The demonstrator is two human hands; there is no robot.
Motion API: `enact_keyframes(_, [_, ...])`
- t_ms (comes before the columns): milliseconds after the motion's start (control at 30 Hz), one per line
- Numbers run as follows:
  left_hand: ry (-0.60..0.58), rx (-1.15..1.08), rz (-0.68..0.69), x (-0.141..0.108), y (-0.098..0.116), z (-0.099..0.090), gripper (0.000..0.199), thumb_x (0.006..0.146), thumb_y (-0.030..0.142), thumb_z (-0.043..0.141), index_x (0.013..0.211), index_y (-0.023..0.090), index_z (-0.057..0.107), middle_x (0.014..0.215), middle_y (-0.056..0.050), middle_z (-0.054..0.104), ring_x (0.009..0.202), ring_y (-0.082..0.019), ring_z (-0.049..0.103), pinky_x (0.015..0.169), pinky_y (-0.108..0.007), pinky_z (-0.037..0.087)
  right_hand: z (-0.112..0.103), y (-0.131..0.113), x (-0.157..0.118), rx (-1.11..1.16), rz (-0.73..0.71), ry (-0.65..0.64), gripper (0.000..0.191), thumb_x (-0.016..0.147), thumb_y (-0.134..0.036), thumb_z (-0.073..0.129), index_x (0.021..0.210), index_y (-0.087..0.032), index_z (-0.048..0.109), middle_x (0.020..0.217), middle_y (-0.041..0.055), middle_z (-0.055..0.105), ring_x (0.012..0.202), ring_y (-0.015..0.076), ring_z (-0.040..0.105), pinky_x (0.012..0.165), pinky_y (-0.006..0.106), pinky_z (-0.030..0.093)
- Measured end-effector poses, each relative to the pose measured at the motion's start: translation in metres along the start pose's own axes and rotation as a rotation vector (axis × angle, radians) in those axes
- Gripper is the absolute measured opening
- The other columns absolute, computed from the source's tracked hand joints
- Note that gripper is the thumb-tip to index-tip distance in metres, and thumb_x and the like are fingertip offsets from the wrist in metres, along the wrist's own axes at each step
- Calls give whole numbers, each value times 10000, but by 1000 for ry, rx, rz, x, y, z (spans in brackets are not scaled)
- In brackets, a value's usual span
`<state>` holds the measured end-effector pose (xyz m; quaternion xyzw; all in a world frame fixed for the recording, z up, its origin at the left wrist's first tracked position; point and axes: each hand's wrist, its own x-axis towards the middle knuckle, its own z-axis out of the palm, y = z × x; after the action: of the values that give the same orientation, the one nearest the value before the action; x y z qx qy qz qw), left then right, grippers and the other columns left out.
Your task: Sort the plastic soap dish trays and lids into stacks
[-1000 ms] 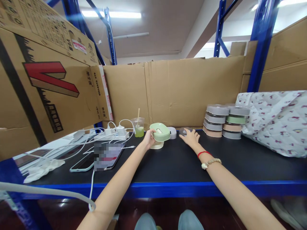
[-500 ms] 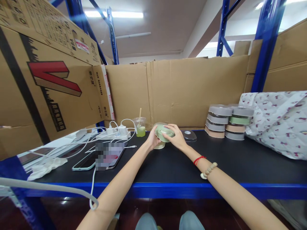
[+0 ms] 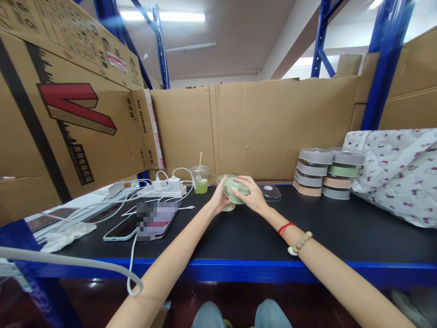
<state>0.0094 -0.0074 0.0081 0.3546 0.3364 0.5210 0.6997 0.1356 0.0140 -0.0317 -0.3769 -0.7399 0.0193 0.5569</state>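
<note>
Black tabletop point(image 3: 239, 241): here it is, stretching beneath the left hand point(image 3: 217, 200) and the right hand point(image 3: 253, 196), blue front rail point(image 3: 232, 269) on the near side of both.
Cardboard wall point(image 3: 283, 132): standing upright beyond the hands, a ceiling light point(image 3: 182, 17) glowing high above.
Left of the left hand: green drink cup point(image 3: 200, 181) nearby, then the white power strip point(image 3: 162, 193) and its cables, a phone point(image 3: 120, 232) nearer the body, a big printed carton point(image 3: 78, 114) farther out.
Right of the right hand: dark see-through lid point(image 3: 271, 192) lying just beside it; two container stacks point(image 3: 313, 169) well apart; patterned bag point(image 3: 399, 177) beyond.
Left wrist: forearm reaching forward and inward, hand curled around the container's left side, some fingers hidden.
Right wrist: red string, beads, forearm slanting in, fingers spread across the top, thumb at the near edge.
Green container point(image 3: 236, 189): gripped between both palms, tilted, a cream piece point(image 3: 229, 207) showing below.
</note>
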Motion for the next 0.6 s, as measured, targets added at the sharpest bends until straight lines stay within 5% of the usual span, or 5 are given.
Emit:
enact_keyframes(267, [-6,-30,72,0,2,0,381,915,377,368,1021,87,592,626,-34,643,508,-131,607,500,-230,497,0,1,1,-35,-31,100,393,744,-451,586,1050,-221,675,1150,94,571,1098,226,543,944,382,435])
enact_keyframes(600, [4,-42,79,9,-3,-4,270,865,308,467,963,96,603,632,-25,623,517,-116,590,519,-214,489,3,3,1,-31,-41,51,381,738,-444,608,1052,-238,674,1168,88,559,1118,229,528,977,401,402])
